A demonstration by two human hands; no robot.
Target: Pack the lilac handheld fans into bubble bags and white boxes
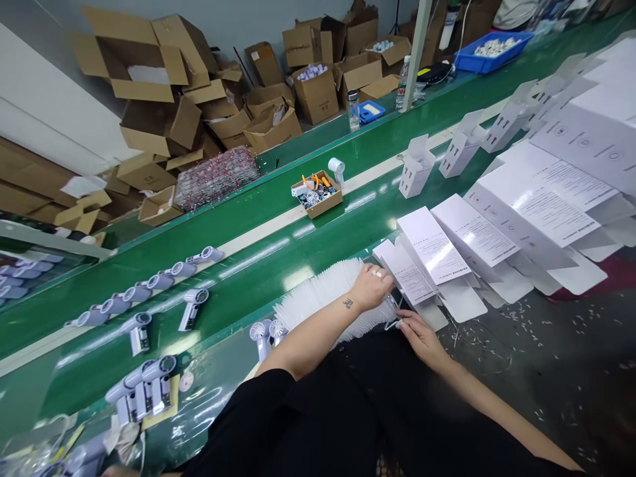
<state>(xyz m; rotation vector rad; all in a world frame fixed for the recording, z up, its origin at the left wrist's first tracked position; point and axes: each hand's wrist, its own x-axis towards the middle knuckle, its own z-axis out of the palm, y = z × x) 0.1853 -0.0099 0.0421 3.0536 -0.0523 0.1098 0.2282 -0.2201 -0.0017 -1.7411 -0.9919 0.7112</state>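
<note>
My left hand (pixel 370 286), with a ring on one finger, is closed at the right end of a long stack of translucent white plastic trays (pixel 318 291), beside the nearest white box (pixel 405 271). What its curled fingers hold is hidden. Lower and to the right, my right hand (pixel 420 336) pinches a thin white cord (pixel 392 324) close to my body. Two lilac handheld fans (pixel 260 334) lie left of my left forearm, partly covered by it.
Open white cartons (pixel 416 169) stand along the green conveyor belt (pixel 368 212). Lilac fans (pixel 160 281) line its left part. A small cardboard box (pixel 322 199) holds tools and parts. More printed boxes (pixel 477 228) lean at right. Another person's hand (pixel 122 472) shows at bottom left.
</note>
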